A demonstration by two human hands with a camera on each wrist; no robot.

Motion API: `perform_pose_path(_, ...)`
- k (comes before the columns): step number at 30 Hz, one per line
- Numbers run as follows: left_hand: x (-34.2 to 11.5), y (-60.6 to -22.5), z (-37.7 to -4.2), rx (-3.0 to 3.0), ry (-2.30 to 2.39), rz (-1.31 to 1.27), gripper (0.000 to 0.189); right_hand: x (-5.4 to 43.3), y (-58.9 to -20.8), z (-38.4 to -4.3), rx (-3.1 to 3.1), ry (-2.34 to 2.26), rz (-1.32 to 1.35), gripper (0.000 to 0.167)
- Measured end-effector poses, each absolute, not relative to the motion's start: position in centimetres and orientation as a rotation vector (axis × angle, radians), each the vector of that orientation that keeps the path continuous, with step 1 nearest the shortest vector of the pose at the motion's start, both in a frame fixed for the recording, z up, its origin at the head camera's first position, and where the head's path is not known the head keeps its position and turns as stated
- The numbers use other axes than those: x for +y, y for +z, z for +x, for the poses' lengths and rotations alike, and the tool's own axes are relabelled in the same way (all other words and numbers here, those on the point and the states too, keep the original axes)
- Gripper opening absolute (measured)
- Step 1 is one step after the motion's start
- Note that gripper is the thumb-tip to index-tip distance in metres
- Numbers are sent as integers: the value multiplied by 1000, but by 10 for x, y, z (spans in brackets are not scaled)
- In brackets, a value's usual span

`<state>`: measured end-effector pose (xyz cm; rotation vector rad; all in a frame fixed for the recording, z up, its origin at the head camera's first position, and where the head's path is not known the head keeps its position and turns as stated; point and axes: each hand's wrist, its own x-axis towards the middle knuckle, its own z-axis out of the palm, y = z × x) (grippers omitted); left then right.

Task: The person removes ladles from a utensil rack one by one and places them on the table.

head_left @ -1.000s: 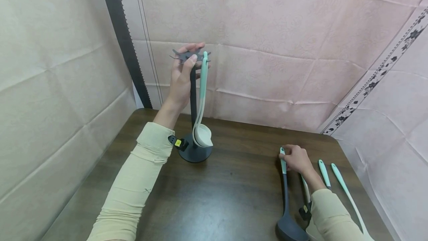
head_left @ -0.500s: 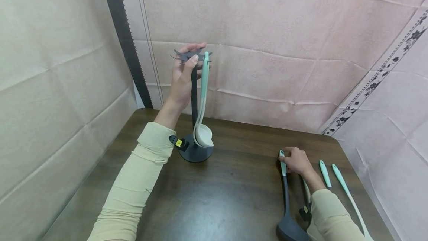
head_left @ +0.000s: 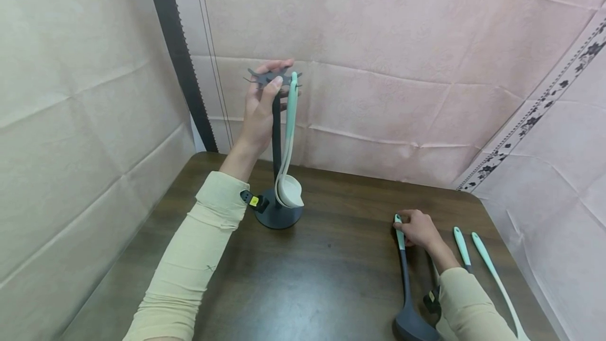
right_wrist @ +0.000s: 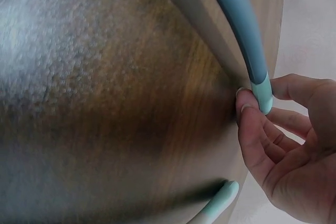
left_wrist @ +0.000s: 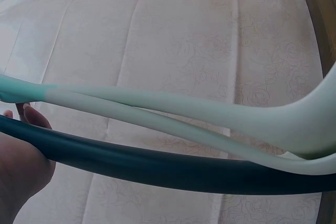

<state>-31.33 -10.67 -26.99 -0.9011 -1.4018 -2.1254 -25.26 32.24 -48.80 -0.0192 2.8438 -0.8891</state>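
My left hand [head_left: 257,114] grips the top of a dark upright utensil stand [head_left: 276,138], thumb in front and fingers behind its hooked crown. Two white ladles [head_left: 290,191] with mint handles hang together from a hook on its right side. In the left wrist view their pale shafts [left_wrist: 163,121] run beside the dark post [left_wrist: 131,169]. At the right, my right hand [head_left: 418,229] pinches the mint handle end of a dark grey ladle [head_left: 405,283] between thumb and fingers. The right wrist view shows the fingertips around that mint handle end [right_wrist: 262,95], close over the table.
Two more mint-handled utensils, one short-looking [head_left: 461,246] and one long [head_left: 490,264], lie right of my right forearm. Another pale utensil [head_left: 445,330] is partly hidden under it. A brown wooden table [head_left: 303,278] meets cloth-covered walls [head_left: 369,93] at the back and sides.
My right hand and the dark ladle's handle end have shifted slightly downward in the head view. My left hand keeps its grip on the stand.
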Motion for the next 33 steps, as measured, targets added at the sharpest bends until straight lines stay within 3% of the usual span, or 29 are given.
perform_pose_path(33, -107, -270, -312, -1416, -2122, -894, 39, 316, -494, -255, 2846, -827, 66, 54)
